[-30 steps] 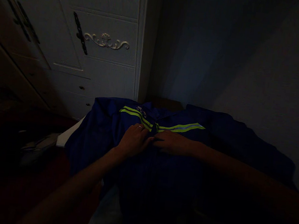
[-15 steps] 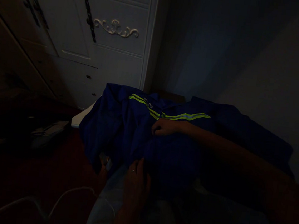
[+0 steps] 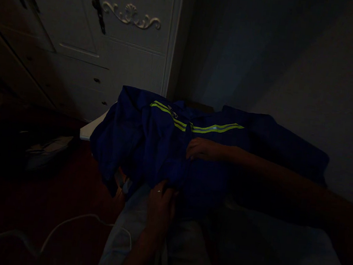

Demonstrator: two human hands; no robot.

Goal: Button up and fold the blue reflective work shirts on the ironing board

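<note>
Left hand (image 3: 160,203) grasping near hem of blue jacket (image 3: 149,146), right hand (image 3: 203,149) resting on it below yellow stripe (image 3: 218,128), grip unclear

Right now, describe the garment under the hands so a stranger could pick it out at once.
Start at the white wardrobe with the scrolled ornament; below it a pale board carries a dark blue jacket. The right hand lies on its chest, the left hand at its near hem. Its yellow-green reflective stripe sets it apart.
</note>
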